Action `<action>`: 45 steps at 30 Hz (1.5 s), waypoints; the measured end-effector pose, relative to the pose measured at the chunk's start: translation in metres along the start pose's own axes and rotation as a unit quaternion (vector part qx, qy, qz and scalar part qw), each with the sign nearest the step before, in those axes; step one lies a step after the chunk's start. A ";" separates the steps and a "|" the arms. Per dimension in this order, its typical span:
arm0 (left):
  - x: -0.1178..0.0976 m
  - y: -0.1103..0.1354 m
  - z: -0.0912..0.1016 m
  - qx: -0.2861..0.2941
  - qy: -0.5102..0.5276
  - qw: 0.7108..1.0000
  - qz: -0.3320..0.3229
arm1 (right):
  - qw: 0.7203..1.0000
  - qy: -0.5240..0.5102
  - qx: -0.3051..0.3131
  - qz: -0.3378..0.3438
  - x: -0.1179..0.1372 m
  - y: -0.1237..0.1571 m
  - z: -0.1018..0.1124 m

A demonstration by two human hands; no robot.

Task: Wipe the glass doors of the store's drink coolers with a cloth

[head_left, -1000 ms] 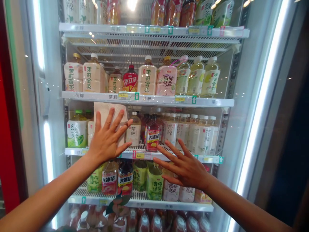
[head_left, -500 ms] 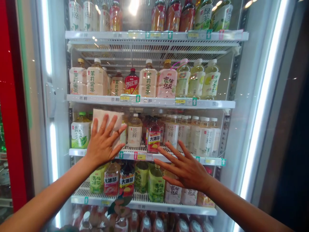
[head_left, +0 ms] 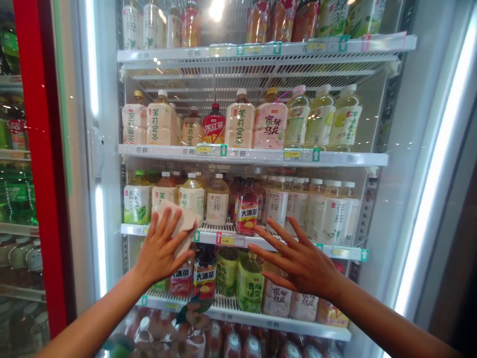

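Observation:
My left hand (head_left: 163, 244) holds a pale folded cloth (head_left: 189, 219) under spread fingers, flat against the glass door of a drinks cooler. The cloth overlaps a shelf edge and the lower part of a tea bottle (head_left: 164, 188). My right hand (head_left: 294, 256) is open, its fingers spread in front of the glass and nothing in it. Whether its fingertips touch the glass I cannot tell. Behind it, through the glass, stand pink-labelled bottles (head_left: 278, 301) and a dark bottle with a red label (head_left: 247, 211).
Shelves (head_left: 253, 155) of bottled drinks fill the cooler behind the glass. Bright light strips (head_left: 434, 174) run down its sides. At the left a red post (head_left: 42, 149) separates it from another cooler with green bottles (head_left: 20, 199). Reflections show on the glass.
My left hand has slid the cloth downward across the glass, uncovering bottles behind. The view has turned slightly left, showing more of the neighbouring cooler. My right hand stays at about the same spot, still spread.

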State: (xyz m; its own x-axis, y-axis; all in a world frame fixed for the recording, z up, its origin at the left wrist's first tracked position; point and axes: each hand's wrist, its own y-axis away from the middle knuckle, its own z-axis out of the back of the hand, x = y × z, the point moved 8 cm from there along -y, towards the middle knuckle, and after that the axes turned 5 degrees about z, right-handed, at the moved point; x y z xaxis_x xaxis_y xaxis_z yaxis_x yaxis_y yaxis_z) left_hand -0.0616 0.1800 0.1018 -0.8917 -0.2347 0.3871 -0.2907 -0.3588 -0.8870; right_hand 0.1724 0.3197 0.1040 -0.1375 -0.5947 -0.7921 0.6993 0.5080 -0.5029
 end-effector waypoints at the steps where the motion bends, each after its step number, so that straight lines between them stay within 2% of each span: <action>1: 0.013 -0.020 0.005 -0.016 -0.006 1.000 0.011 | 1.000 0.000 -0.001 -0.001 0.000 0.000 0.000; 4: 0.036 -0.068 0.010 -0.026 -0.014 0.999 0.026 | 1.000 -0.002 0.001 -0.002 0.000 -0.001 0.000; 6: 0.036 -0.071 0.008 -0.026 -0.010 0.999 0.040 | 1.000 -0.003 0.001 -0.003 -0.001 0.000 0.000; 8: 0.026 -0.046 0.001 -0.022 -0.003 0.998 0.062 | 1.000 -0.006 -0.003 -0.003 -0.001 0.000 0.000; 12: -0.012 0.046 -0.014 0.012 0.014 0.998 0.060 | 1.000 -0.013 -0.003 -0.003 0.000 0.001 -0.001; 13: -0.017 0.063 -0.016 0.019 0.015 0.998 0.058 | 1.000 -0.015 -0.003 -0.003 0.000 0.001 -0.001; 15: -0.013 0.072 -0.017 0.030 0.012 0.998 0.051 | 1.000 -0.018 -0.003 -0.003 0.000 0.001 -0.001; 17: 0.012 0.048 -0.011 0.021 0.003 0.998 0.067 | 1.000 -0.015 -0.005 -0.003 0.000 0.001 -0.001; 19: 0.052 0.003 0.002 -0.010 -0.007 0.993 0.117 | 1.000 -0.006 -0.003 -0.002 0.000 0.001 -0.001; 21: 0.080 -0.041 0.013 -0.034 -0.010 0.991 0.129 | 1.000 0.004 0.002 0.000 0.000 0.001 -0.002; 23: 0.089 -0.062 0.017 -0.038 -0.007 0.992 0.120 | 1.000 0.011 0.007 0.002 0.000 0.002 -0.004; 24: 0.086 -0.061 0.016 -0.036 -0.005 0.993 0.117 | 1.000 0.013 0.009 0.004 -0.001 0.003 -0.005; 26: 0.067 -0.034 0.009 -0.020 -0.002 0.993 0.113 | 1.000 0.015 0.011 0.004 -0.001 0.004 -0.006; 30: 0.006 0.051 -0.012 0.039 0.008 0.997 0.064 | 1.000 0.009 0.012 -0.001 -0.001 0.003 -0.006; 32: -0.007 0.065 -0.015 0.052 0.008 0.998 0.046 | 1.000 0.008 0.014 0.002 0.000 0.002 -0.005; 34: -0.002 0.039 -0.013 0.044 0.002 0.998 0.043 | 1.000 0.007 0.014 0.004 0.001 0.001 -0.004; 38: 0.021 -0.083 0.004 -0.030 -0.011 0.997 0.067 | 1.000 0.011 0.011 0.004 0.000 -0.001 -0.001; 40: 0.011 -0.129 0.008 -0.046 -0.007 0.998 0.046 | 1.000 0.015 0.012 0.003 -0.001 -0.001 -0.001; 42: -0.015 -0.138 0.003 -0.031 -0.006 0.999 0.013 | 1.000 0.015 0.010 0.003 -0.002 0.000 -0.001; 43: -0.031 -0.129 -0.003 -0.015 -0.008 1.000 -0.006 | 1.000 0.015 0.008 0.003 -0.002 0.000 -0.001; 45: -0.065 -0.091 -0.017 0.019 -0.017 0.998 -0.051 | 1.000 0.008 0.004 0.001 -0.002 0.000 -0.001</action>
State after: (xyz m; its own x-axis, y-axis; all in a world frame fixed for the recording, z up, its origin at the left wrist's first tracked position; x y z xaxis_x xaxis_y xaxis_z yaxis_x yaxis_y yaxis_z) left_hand 0.0174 0.2430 0.1530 -0.8460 -0.2252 0.4833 -0.3651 -0.4158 -0.8329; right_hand 0.1720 0.3220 0.1052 -0.1476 -0.5829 -0.7990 0.7055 0.5042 -0.4981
